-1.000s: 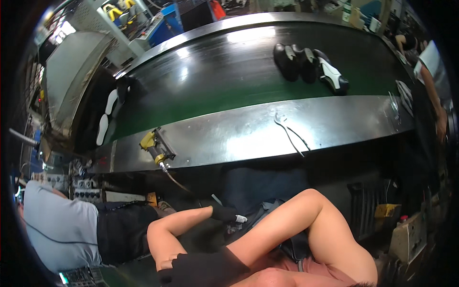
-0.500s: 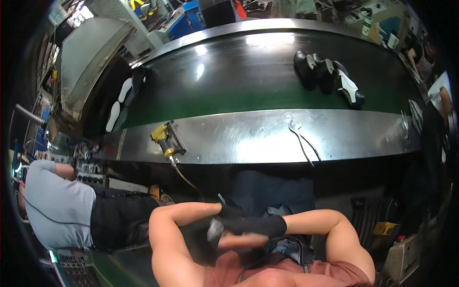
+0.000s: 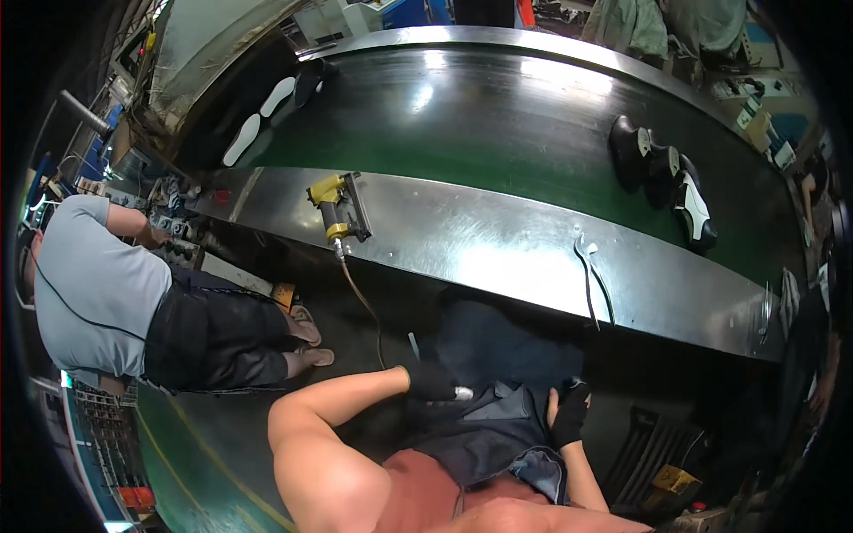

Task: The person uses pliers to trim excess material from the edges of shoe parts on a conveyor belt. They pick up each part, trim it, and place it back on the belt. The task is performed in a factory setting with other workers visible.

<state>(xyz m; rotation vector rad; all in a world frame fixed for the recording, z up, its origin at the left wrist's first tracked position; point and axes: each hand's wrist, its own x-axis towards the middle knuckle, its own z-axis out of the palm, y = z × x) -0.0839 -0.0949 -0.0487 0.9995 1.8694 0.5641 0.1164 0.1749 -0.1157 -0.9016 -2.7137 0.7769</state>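
Observation:
My left hand (image 3: 433, 382), in a black glove, is over my lap at the left side of a dark blue denim cloth (image 3: 506, 426). Something white shows at its fingertips; the other fingers merge with the dark cloth. At the cloth's right edge is my right hand (image 3: 569, 414), in a black glove with bare fingers showing. Those fingers lie against the denim, and I make out nothing held in them. A pale thin strip (image 3: 413, 345) lies just beyond my left hand. Neither hand touches the metal ledge (image 3: 426, 209) in front.
On the ledge lie a yellow-and-black air nail gun (image 3: 339, 210) with a hose and pincers (image 3: 589, 266). Black shoes (image 3: 662, 169) stand on the green conveyor belt (image 3: 471, 133); white soles (image 3: 258, 120) lie far left. A person in grey (image 3: 98, 284) is at left.
My hands, close together before with the right one blurred, are now apart. The right has moved right to the denim's edge. The view has turned, tilting the ledge down toward the right.

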